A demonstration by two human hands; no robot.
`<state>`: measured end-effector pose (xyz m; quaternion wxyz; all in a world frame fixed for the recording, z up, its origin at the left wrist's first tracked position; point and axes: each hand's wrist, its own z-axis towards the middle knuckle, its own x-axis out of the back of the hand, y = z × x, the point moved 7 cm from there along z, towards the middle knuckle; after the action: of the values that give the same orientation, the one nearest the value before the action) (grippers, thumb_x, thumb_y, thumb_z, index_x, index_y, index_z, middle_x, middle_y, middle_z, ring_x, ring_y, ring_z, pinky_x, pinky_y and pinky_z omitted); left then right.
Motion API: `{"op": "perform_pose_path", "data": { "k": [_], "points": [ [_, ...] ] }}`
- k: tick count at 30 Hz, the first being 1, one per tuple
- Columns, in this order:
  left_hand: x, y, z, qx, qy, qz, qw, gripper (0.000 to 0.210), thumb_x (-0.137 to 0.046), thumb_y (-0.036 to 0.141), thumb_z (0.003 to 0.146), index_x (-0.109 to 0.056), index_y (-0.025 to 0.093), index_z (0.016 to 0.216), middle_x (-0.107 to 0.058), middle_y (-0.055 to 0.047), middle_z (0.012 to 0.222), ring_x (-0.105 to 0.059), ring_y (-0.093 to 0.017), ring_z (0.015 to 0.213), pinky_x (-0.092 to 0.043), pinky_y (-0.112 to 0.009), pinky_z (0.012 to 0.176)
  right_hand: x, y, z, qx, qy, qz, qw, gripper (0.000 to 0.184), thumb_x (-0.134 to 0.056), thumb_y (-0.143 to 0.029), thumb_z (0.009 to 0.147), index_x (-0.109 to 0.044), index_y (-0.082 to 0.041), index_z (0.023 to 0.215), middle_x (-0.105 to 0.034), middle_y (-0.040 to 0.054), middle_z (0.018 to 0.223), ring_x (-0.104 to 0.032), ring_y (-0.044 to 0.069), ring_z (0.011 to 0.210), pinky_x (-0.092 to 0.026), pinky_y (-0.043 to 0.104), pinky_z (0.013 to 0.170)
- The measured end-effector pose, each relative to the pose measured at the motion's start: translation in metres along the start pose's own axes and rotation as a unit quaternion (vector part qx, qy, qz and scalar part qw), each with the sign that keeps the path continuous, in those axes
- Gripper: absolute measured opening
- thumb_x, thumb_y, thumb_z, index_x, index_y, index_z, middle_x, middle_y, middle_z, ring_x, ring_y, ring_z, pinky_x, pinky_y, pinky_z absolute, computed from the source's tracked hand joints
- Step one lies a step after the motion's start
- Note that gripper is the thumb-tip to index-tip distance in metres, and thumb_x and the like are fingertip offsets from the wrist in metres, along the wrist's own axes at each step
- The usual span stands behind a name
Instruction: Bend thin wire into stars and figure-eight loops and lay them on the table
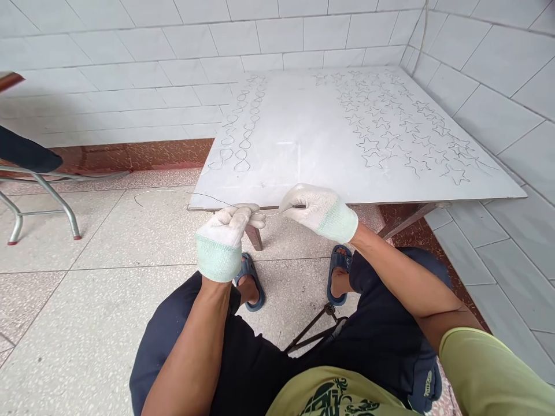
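Note:
A thin wire (207, 197) runs between my two gloved hands at the front edge of the white-topped table (299, 127). My left hand (232, 224) pinches it, and a long loose end trails off to the left, curling at its tip. With fingers closed, my right hand (313, 208) grips the same wire a short way to the right. Both hands wear white knitted gloves with pale green cuffs. Many wire stars (372, 160) lie on the table's right side. Wire figure-eight shapes (245, 134) stand in two rows along its left side.
Tiled walls (277, 37) border the table at the back and right. A metal-framed stool or chair (56, 196) stands at the far left, with a dark-clothed part of something over it. My sandalled feet (339, 274) are below the table's front edge.

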<state>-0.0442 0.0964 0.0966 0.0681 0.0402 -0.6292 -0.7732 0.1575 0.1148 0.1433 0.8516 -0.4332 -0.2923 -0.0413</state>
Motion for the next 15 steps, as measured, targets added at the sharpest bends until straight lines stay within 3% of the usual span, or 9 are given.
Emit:
{"op": "perform_pose_path", "data": {
  "k": [8,15],
  "points": [
    [-0.013,0.004,0.000,0.038,-0.038,-0.062,0.997,0.025,-0.078,0.040,0.086,-0.077,0.015,0.083,-0.076,-0.006,0.069,-0.068,-0.018,0.055,-0.058,-0.029,0.053,-0.006,-0.006,-0.002,0.057,-0.091,-0.005,0.994,0.029,-0.053,-0.018,0.100,-0.075,-0.016,0.082,-0.077,0.0059,0.093,-0.069,0.019,0.090,-0.054,0.032,0.086],
    [-0.022,-0.002,-0.002,0.079,-0.081,-0.091,0.989,0.030,-0.082,0.044,0.083,-0.075,0.015,0.077,-0.069,-0.004,0.060,-0.061,-0.015,0.047,-0.052,-0.027,0.049,-0.012,-0.016,-0.006,0.108,-0.159,-0.013,0.981,0.029,-0.053,-0.015,0.101,-0.076,-0.015,0.083,-0.075,0.0051,0.089,-0.068,0.018,0.086,-0.052,0.031,0.084]
  ]
}}
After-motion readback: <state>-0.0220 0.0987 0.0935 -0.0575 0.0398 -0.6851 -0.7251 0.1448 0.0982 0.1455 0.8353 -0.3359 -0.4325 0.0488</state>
